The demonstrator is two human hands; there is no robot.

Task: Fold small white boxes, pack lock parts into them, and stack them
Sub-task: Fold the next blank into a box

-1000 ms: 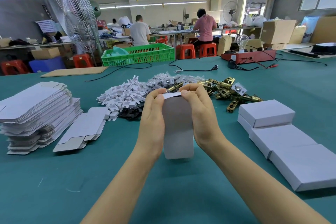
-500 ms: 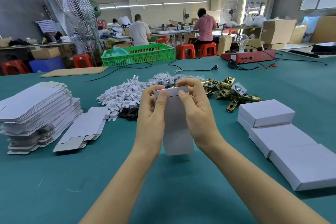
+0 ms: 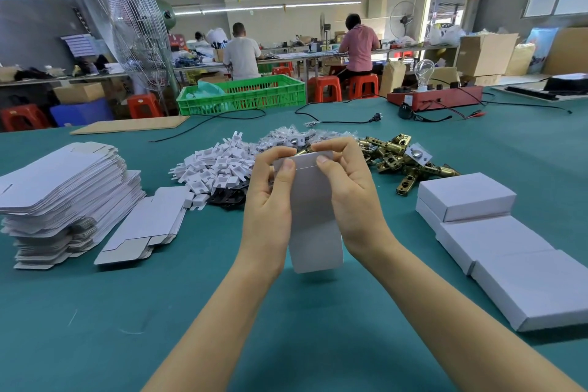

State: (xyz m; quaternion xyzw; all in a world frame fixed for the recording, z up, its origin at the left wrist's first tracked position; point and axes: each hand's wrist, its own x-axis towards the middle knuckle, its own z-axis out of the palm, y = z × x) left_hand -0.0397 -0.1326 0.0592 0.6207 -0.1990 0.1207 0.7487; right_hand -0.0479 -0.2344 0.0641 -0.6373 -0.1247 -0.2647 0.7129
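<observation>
Both thumbs have slid down from the box's top edge since a second ago and now press flat on its near face, just under the flap crease, while the flap that was folded away stands up behind the fingertips. Left hand [image 3: 270, 200] and right hand [image 3: 351, 191] each have a closed grip on the box [image 3: 315, 229], fingers curled behind it and thumbs in front; it is held upright above the green worktop [image 3: 318, 344], clear of the surface, much where it was before. No writing or brand can be read on the box or on anything near it. Left of the hands lies a tall stack of flat blanks [image 3: 60, 197], with a smaller lot of blanks [image 3: 146, 226] leaning beside it. Beyond the hands sit a heap of white inserts [image 3: 216, 165], some bagged parts [image 3: 286, 138] and a pile of brass latches [image 3: 397, 156]. To the right, finished boxes [image 3: 496, 242] lie in a row, one stacked on the far end. All of these sit as they did earlier. A green crate [image 3: 241, 95] stands at the far edge.
</observation>
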